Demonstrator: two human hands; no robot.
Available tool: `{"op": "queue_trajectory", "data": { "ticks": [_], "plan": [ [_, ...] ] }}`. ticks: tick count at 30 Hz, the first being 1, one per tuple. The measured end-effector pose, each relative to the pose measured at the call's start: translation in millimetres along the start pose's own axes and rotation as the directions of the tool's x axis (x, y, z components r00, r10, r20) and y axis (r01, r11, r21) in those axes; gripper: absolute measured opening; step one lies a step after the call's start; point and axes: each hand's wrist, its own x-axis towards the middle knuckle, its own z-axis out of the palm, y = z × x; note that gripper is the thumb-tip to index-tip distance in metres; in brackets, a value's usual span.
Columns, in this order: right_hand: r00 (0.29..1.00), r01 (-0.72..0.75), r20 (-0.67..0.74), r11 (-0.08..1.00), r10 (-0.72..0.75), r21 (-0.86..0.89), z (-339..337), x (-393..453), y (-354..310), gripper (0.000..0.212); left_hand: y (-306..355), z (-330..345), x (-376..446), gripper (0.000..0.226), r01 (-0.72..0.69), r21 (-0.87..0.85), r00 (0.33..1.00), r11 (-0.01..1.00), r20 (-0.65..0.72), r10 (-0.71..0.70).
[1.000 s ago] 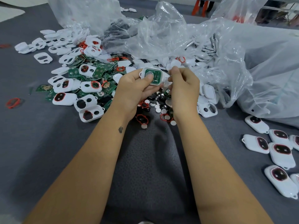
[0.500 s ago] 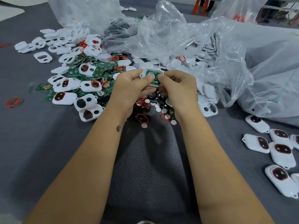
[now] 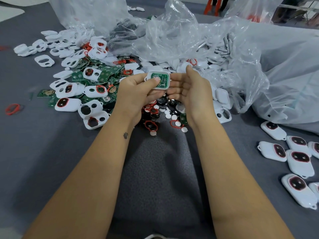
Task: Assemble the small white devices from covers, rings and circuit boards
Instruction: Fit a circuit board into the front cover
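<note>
Holding sits with the left hand [image 3: 136, 94]: a white cover [image 3: 158, 81] at frame centre is gripped, its open side up, with a green board [image 3: 161, 81] seated inside and the thumb pressed on the board's middle. The right hand [image 3: 189, 91] is held just beside it, fingers nearly straight, nothing held. This unit is judged partly built: the board is in, but no closing cover is fitted yet; whether a ring lies beneath cannot be told. At the right edge of the frame, a cluster of closed devices [image 3: 300, 161] is laid out, so several units are taken as done. Much is left: loose covers [image 3: 69, 104], boards [image 3: 107, 75] and red rings [image 3: 13, 108] are heaped to the left of centre, small discs [image 3: 174, 117] lie below the hands, and more parts are seen in the plastic bags [image 3: 215, 45] at upper right.
</note>
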Motion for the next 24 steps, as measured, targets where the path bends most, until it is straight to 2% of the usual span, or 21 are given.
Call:
{"op": "queue_trajectory", "data": {
  "ticks": [10,13,15,18,24],
  "plan": [
    [0.998,0.070,0.012,0.997,-0.070,-0.041,0,1,7,0.042,2,-1,-3,0.007,-0.031,0.028,0.998,0.999,-0.061,0.033],
    [0.992,0.129,0.013,0.990,-0.129,-0.051,0,0,10,0.024,3,0,-4,0.008,-0.037,0.023,0.999,0.999,-0.030,0.038],
    [0.980,0.195,-0.002,0.969,-0.197,-0.155,1,0,12,0.012,2,2,-5,0.010,-0.043,0.016,0.999,0.999,0.008,0.043],
    [0.969,0.227,-0.038,0.946,-0.242,-0.230,2,0,13,0.019,3,3,-5,0.012,-0.020,-0.003,0.999,1.000,0.030,0.020],
    [0.962,0.239,-0.082,0.949,-0.260,-0.205,3,1,15,0.016,4,4,-4,0.018,-0.010,-0.004,1.000,1.000,0.005,0.010]
  ]
}}
